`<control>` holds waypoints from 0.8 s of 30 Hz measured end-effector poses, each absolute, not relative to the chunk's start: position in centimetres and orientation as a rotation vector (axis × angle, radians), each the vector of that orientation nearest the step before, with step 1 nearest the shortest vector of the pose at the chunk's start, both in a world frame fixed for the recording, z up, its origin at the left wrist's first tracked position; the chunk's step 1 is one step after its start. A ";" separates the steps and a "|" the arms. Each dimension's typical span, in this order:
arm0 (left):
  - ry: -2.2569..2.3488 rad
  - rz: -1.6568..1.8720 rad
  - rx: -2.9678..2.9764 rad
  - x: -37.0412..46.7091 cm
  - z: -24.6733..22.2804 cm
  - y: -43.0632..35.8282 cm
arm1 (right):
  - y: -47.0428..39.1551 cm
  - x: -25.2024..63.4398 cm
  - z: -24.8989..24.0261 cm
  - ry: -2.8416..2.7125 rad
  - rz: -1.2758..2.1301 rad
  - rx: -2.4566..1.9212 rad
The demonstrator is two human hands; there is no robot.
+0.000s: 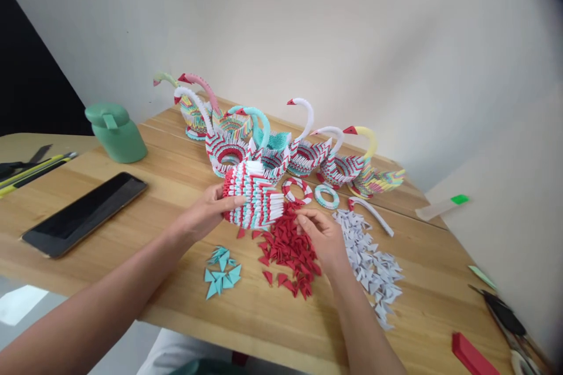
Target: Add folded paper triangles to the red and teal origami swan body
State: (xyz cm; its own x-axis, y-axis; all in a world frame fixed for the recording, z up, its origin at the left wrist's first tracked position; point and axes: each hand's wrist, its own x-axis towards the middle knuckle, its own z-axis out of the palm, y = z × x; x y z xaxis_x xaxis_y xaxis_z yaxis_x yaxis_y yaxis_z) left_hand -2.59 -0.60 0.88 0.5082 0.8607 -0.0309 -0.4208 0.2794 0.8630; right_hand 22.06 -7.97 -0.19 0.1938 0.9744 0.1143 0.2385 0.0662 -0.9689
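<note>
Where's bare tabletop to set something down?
Bare wood between the phone and left hand; also right of the white pieces, toward the red bar. Smaller strip between the turquoise pieces and front edge of the table.

Crowded: far side, with paper swans and rings; and the red pieces by the right hand.

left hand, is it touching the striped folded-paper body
Touching: the head view shows the left hand holding the striped folded-paper body, its thumb lying across the outside.
</note>
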 end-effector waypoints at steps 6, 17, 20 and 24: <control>0.599 1.006 0.870 -2.3 1.1 -0.3 | -7.5 19.9 0.6 -2.055 0.421 -1.554; 0.593 0.996 0.890 -2.3 0.7 -0.2 | -4.4 16.7 0.1 -2.538 0.193 -1.850; 0.589 1.005 0.897 -2.3 0.7 -0.2 | -4.5 16.7 -0.2 -2.523 0.259 -1.813; 0.581 1.008 0.884 -2.3 1.1 -0.3 | -5.0 17.6 0.0 -2.375 0.377 -1.733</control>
State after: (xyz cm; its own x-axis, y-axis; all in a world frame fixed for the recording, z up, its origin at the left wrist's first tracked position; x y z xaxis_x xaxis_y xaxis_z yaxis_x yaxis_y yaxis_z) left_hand -2.34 -0.28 1.10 0.4354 0.8999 -0.0241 -0.4713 0.2507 0.8456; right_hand 17.64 -4.99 0.04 -0.3059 0.9520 -0.0064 0.9072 0.2894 -0.3052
